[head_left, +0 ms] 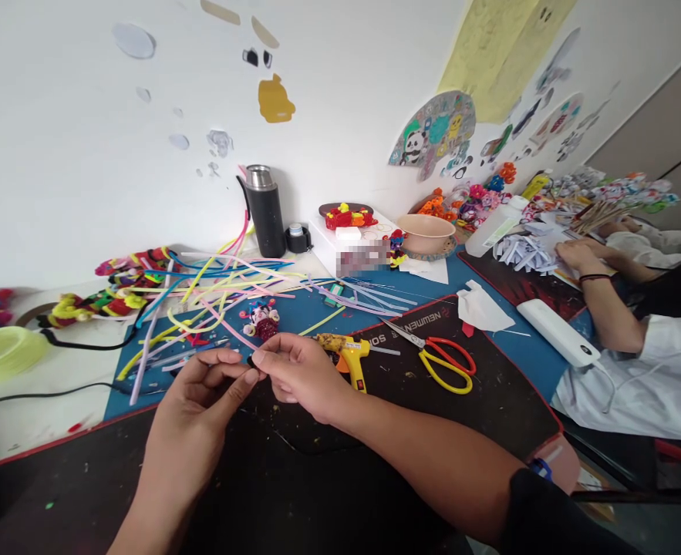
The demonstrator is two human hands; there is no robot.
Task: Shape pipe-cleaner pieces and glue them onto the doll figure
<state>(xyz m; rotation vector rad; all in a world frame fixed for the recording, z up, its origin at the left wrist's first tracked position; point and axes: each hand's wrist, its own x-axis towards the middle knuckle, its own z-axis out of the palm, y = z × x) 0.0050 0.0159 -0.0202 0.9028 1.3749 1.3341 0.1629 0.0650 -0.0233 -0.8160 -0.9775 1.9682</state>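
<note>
Step in hand, as judged: close fingertip work on one very small part, both hands engaged. The small dark piece sits between the fingertips of the left hand and the right hand, above the black mat on the bench.

Left hand: thumb and fingers closed in a pinch on the piece. Right hand: thumb and forefinger pinched on it from the other side, remaining fingers curled. Exact shape of the piece: cannot tell; the fingertips hide most of it.

Surroundings: the little beaded-looking figure is just beyond the fingertips. The yellow glue gun lies just beyond the right hand, a stick projecting from its rear. The scissors lie farther to the right of that hand, handles yellow and red. The loose fuzzy stems spread beyond the left hand.

Next move, as judged: calls for a light, steady pinch by one hand while the other shifts its grip or turns the piece. Tips should stay close together. Risk: a part this small could slip and be hard to spot against the dark mat.
</note>
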